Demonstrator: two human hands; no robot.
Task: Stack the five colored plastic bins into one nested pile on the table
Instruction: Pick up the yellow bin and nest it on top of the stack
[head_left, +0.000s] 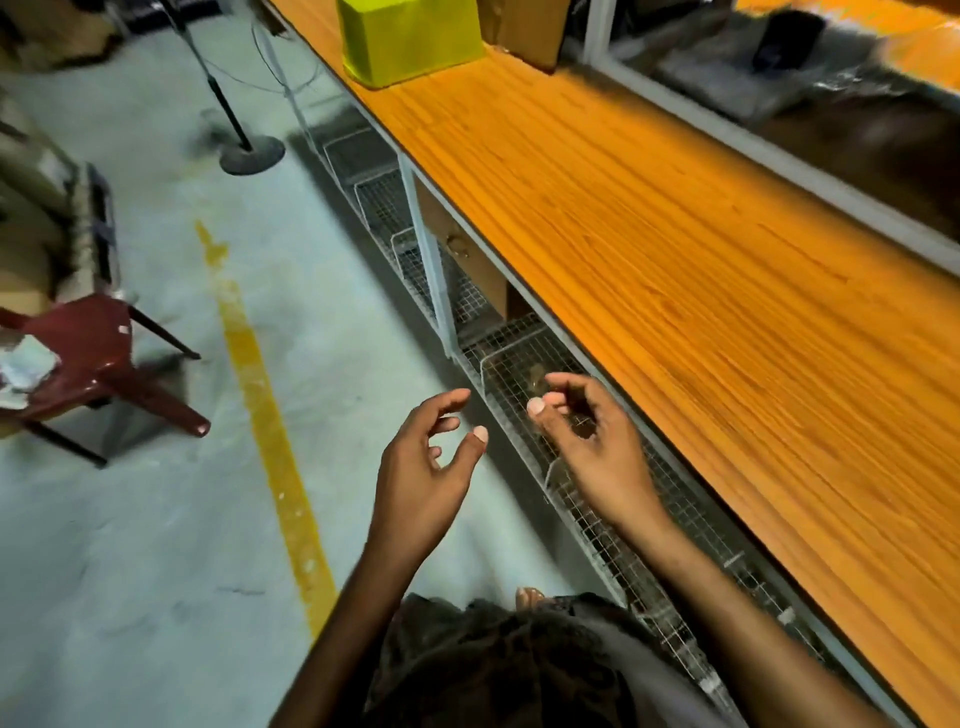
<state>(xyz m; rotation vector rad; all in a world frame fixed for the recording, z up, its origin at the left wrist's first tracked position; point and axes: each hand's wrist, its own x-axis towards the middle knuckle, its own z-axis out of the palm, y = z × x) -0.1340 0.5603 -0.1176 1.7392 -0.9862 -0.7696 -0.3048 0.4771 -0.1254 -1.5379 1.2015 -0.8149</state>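
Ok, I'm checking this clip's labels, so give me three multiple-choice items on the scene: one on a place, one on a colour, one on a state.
1. Where does the yellow bin stand?
A) at the far end of the table
B) on the floor
C) under the tabletop

2. What colour is the chair?
A) blue
B) dark red
C) white

3. What do the left hand and right hand hold?
A) a bin each
B) one bin between them
C) nothing

Answers: 1 A, it rests on the orange top far from the hands; 2 B, its seat and legs are dark red; 3 C, both sets of fingers are loosely curled and empty.
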